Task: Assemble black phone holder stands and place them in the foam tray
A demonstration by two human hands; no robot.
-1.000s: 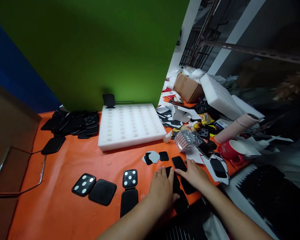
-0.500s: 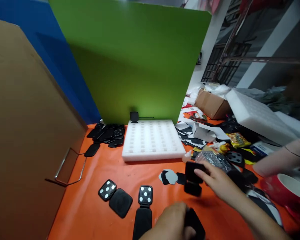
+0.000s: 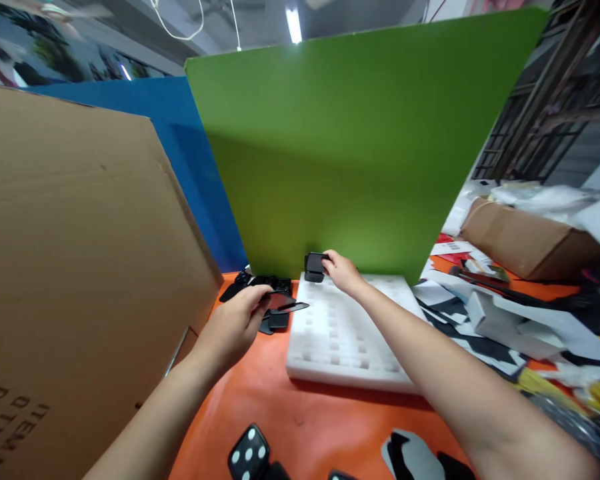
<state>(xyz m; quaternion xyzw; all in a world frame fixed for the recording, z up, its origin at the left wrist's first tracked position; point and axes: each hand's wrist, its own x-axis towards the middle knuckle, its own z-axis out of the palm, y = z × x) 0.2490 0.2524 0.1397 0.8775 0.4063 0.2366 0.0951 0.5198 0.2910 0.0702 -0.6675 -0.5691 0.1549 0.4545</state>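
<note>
My right hand (image 3: 343,272) pinches a black hinged square piece (image 3: 314,264) upright at the back left corner of the white foam block (image 3: 340,377), close to the green board. Rows of small slots cover the block's top. My left hand (image 3: 237,320) is closed on another black hinged piece (image 3: 286,304), tilted and partly unfolded beside the block's left edge. A pile of black pieces (image 3: 279,320) lies under and behind that hand. Near the front, a black piece with white dots (image 3: 249,453) rests on the orange table, cut off by the frame.
A tall green board (image 3: 340,167) stands behind the block, with a blue panel (image 3: 200,173) and a large cardboard box (image 3: 80,253) to the left. Paper scraps (image 3: 495,320), a brown carton (image 3: 530,233) and grey and black cutouts (image 3: 410,457) lie to the right.
Both hands have moved forward from the front of the table, each with a black piece. My right hand now reaches the block's back left corner. The view has tilted up.
</note>
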